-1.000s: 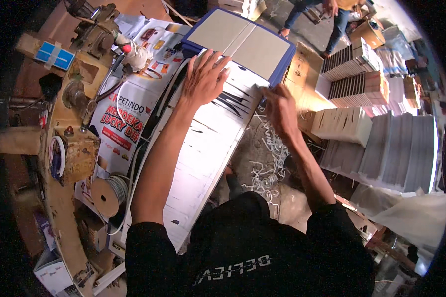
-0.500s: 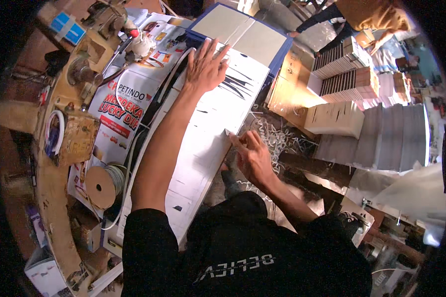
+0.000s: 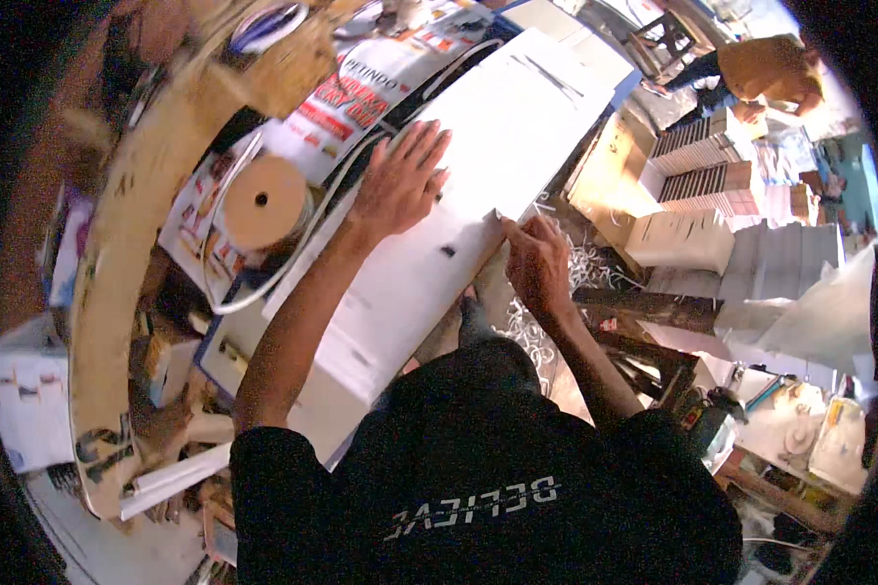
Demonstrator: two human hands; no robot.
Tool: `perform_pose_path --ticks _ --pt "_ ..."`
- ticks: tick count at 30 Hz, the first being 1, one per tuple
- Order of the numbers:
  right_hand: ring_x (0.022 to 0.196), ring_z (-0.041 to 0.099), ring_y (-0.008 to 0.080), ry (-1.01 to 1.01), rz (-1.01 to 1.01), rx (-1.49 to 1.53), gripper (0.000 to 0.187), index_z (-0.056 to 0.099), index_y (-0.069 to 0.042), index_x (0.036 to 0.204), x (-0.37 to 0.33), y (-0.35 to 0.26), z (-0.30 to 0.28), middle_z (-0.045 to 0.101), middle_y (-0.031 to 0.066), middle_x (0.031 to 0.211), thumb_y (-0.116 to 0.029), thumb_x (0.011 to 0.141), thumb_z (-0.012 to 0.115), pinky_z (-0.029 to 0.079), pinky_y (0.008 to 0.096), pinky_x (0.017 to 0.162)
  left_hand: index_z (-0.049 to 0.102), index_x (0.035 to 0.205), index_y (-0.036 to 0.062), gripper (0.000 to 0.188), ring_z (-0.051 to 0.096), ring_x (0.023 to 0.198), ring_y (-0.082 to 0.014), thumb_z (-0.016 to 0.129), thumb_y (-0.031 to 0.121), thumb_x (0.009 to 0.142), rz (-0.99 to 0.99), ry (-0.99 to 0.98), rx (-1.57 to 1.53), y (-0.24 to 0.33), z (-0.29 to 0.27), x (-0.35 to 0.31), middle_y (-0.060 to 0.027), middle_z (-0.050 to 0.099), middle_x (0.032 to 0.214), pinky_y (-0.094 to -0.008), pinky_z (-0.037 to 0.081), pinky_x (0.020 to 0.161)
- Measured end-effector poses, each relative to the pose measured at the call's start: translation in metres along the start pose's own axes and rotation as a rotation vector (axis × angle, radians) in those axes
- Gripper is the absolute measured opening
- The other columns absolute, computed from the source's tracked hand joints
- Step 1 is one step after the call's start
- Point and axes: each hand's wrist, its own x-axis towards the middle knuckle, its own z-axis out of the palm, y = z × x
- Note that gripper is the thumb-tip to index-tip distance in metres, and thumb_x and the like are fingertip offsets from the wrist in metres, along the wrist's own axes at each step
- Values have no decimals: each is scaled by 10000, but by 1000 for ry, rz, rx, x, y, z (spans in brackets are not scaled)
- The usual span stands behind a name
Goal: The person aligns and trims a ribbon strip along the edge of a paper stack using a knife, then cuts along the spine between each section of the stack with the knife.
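A long white board or sheet (image 3: 537, 127) lies slantwise in front of me, with a few dark marks and thin slit-like lines on its surface. My left hand (image 3: 400, 185) rests flat on it near the left edge, fingers stretched out. At the right edge, my right hand (image 3: 538, 261) is closed in a pinch. A small grey pointed piece (image 3: 493, 216) shows at its fingertips; whether it is a tool or a lifted bit of the sheet I cannot tell. Blue-edged panels (image 3: 546, 21) lie under the far end of the white board.
On the left stand a cord spool (image 3: 263, 200), a printed banner (image 3: 346, 93) and a curved wooden edge (image 3: 102, 390). Curled white strips (image 3: 595, 265) litter the floor at right. Stacked boards (image 3: 698, 151) stand beyond, near a bending person (image 3: 771, 73).
My left hand has come back along the board, closer to my right hand. The right hand stays pinched at the right edge. My view has turned, shifting the scene.
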Motion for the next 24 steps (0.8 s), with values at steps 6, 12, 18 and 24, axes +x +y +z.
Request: perform_pose_path --ticks 6,12,18,24 --pt "683 595 290 -51 5 66 334 782 -75 1121 -60 -83 10 596 124 756 56 840 660 501 409 630 409 1612 150 561 373 1533 -339 478 350 1093 10 19 -68 -2 -61 -123 -133 402 1659 -560 323 1215" --pt "1047 619 371 -217 19 151 485 678 -138 1332 -144 -145 38 640 161 1086 -83 850 663 556 475 825 495 1564 165 502 450 1479 -310 514 300 1081 -32 87 9 2 -84 -178 -104 497 1603 -513 372 1152" --pt "1127 598 388 -352 -121 237 597 614 -136 1407 -175 -200 41 620 161 1206 -146 814 680 543 534 937 508 1552 154 485 455 1475 -321 507 273 1082 -45 114 -10 3 -80 -176 -121 505 1592 -525 386 1136" --pt "791 599 195 -190 -596 271 298 706 -20 1089 -208 -208 61 599 52 846 -256 926 786 494 366 727 476 1558 92 516 413 1502 -332 490 275 1076 -67 140 10 4 -80 -170 -126 457 1623 -566 335 1184"
